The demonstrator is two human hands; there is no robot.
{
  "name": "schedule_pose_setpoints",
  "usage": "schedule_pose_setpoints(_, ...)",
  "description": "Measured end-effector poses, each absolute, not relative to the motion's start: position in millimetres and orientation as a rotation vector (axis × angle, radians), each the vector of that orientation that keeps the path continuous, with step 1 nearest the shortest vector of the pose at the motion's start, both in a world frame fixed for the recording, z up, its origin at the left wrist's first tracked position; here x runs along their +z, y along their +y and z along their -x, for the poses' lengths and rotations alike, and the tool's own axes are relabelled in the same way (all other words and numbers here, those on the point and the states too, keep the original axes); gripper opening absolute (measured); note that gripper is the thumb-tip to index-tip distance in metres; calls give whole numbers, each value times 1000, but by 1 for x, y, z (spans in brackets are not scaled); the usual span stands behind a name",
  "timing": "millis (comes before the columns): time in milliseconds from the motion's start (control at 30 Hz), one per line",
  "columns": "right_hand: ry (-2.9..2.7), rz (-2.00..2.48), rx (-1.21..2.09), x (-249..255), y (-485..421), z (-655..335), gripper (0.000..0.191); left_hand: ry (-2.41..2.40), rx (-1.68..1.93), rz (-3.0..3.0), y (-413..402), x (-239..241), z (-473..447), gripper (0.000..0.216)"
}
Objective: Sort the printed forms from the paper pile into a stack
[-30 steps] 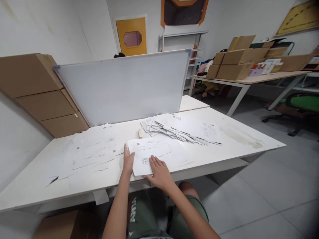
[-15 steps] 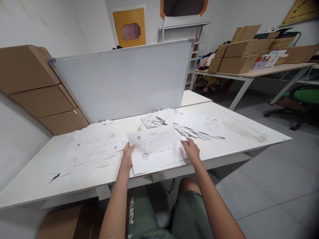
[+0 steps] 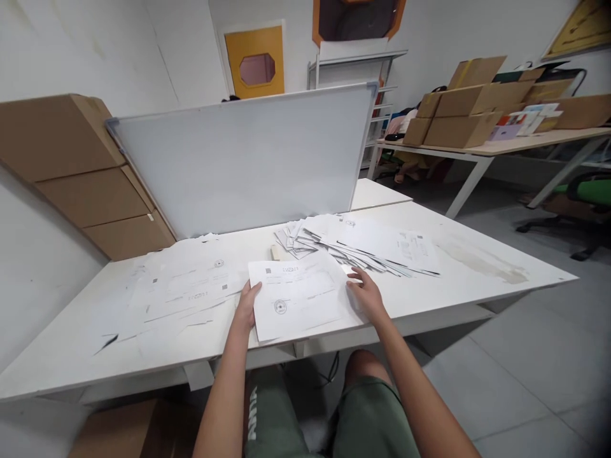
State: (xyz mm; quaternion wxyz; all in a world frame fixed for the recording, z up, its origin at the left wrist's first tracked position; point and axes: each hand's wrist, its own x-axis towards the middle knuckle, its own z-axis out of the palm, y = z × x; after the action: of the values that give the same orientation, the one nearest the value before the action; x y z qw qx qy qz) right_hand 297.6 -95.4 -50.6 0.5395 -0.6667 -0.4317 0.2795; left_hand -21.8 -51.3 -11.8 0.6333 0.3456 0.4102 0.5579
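Observation:
My left hand (image 3: pixel 247 305) grips the left edge of a printed paper sheet (image 3: pixel 300 302), thumb on top. A round stamp with a star and some small print show on it. At the sheet's right edge, my right hand (image 3: pixel 366 294) pinches the paper, which bows slightly there. The sheet lies at the front edge of the white table, tilted a little. Just behind it is a fanned heap of papers (image 3: pixel 353 254). To the left, more printed sheets (image 3: pixel 181 289) lie spread and overlapping.
A whiteboard (image 3: pixel 248 159) leans upright at the back of the table (image 3: pixel 477 280). Stacked cardboard boxes (image 3: pixel 95 191) stand at its left. A small pale block (image 3: pixel 275 252) rests behind the held sheet. At right, another table carries boxes (image 3: pixel 463 121); a green chair (image 3: pixel 592 191) stands near it.
My right fingers have closed in on the sheet's right edge, and the paper there now bows more. The left hand keeps its hold. The whole view has shifted slightly.

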Motion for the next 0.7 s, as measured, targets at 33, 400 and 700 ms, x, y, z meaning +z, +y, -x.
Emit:
schedule_pose_setpoints(33, -1024, 1582, 695, -52, -95, -299, 68, 931, 1271, -778, -51, -12, 22, 62)
schedule_pose_setpoints(400, -1054, 1507, 1075, -47, -106, -316, 76, 1001, 1317, -943, -55, -12, 20, 61)
schedule_pose_setpoints(700, -1114, 1348, 1122, -43, -107, -311, 81, 999, 1329, -938, -48, -16, 23, 65)
